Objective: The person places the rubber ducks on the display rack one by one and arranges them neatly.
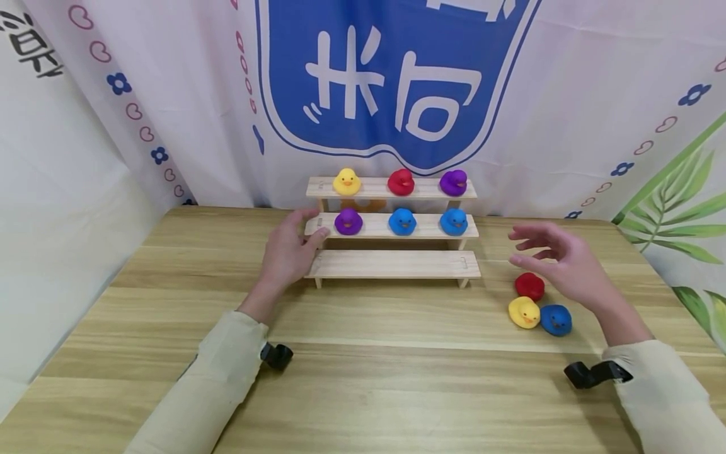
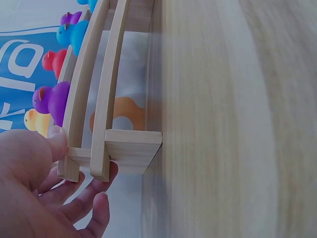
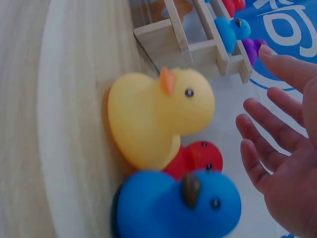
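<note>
A three-step wooden display stand (image 1: pixel 391 265) stands at the back of the table. My left hand (image 1: pixel 288 249) holds its left end, thumb on the middle step and fingers (image 2: pixel 81 203) around the outer side. On the top step sit a yellow duck (image 1: pixel 346 181), a red duck (image 1: pixel 401 182) and a purple duck (image 1: pixel 454 183). The middle step bears another purple duck (image 1: pixel 348 222) and two blue ducks (image 1: pixel 402 222). Nothing sits on the lowest step. My right hand (image 1: pixel 558 261) hovers with loosely bent fingers, holding nothing, close over a loose red duck (image 1: pixel 530 286).
Beside that red duck, a yellow duck (image 3: pixel 148 114) and a blue duck (image 3: pixel 168 203) rest on the wooden table (image 1: pixel 397 378), right of the stand. A printed curtain (image 1: pixel 215 113) hangs directly behind the stand. Black wrist cameras (image 1: pixel 276 356) sit at both sleeves.
</note>
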Available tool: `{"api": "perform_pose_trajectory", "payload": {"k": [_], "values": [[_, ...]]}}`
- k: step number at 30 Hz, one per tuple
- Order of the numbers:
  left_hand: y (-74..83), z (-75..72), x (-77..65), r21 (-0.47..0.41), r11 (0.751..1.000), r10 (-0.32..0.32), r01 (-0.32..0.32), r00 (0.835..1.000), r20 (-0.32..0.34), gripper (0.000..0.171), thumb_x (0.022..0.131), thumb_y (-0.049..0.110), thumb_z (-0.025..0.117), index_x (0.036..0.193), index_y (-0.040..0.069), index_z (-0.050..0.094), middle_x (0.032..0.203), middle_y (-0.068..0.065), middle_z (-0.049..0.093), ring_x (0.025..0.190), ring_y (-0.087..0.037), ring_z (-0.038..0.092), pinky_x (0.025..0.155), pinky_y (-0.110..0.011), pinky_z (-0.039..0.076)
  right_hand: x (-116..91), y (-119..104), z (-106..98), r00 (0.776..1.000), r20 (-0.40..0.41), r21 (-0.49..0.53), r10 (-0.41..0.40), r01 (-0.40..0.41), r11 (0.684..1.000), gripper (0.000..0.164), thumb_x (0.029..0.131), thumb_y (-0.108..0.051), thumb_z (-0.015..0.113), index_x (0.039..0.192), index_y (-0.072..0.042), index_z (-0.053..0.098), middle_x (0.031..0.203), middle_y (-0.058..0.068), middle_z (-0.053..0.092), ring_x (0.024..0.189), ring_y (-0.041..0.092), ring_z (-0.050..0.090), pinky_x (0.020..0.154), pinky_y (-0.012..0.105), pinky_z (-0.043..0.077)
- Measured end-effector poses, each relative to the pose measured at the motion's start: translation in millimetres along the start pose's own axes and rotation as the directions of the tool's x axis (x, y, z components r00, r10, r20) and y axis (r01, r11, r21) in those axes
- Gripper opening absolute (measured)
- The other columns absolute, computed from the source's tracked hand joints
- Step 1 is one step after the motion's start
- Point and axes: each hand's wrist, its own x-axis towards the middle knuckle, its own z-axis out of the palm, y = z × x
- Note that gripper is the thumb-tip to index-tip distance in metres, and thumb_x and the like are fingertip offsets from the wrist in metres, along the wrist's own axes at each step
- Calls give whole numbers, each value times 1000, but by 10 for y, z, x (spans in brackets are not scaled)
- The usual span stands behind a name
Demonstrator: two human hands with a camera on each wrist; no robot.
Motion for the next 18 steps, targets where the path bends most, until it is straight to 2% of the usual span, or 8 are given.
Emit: {"api": "perform_pose_trajectory", "payload": {"k": [3, 7, 18], "values": [[5, -6, -2, 1, 1000, -5, 5, 1000, 3, 53, 109, 33, 61, 156, 12, 49, 160, -13, 54, 108, -33, 69, 95, -48, 58, -36, 50, -42, 999, 21, -12, -25, 25, 1000, 47, 100, -20, 77, 143, -15, 61, 131, -15, 66, 112, 3, 65, 87, 8, 51], [3, -9, -3, -1, 1000, -8, 8, 1000, 3, 53, 109, 33, 61, 157, 12, 49, 161, -13, 53, 110, -33, 69, 97, -49, 58, -90, 107, -95, 997, 59, -44, -58, 61, 997, 47, 100, -17, 76, 144, -13, 61, 132, -12, 66, 111, 1, 63, 88, 8, 51], [-6, 4, 4, 0, 1000, -2, 2, 1000, 3, 53, 109, 34, 61, 157, 12, 49, 160, -13, 54, 107, -33, 70, 92, -46, 58, -219, 304, -220, 987, 162, -99, 2, 14, 995, 45, 97, -18, 78, 140, -15, 64, 129, -9, 68, 108, 1, 64, 85, 15, 55]]}}
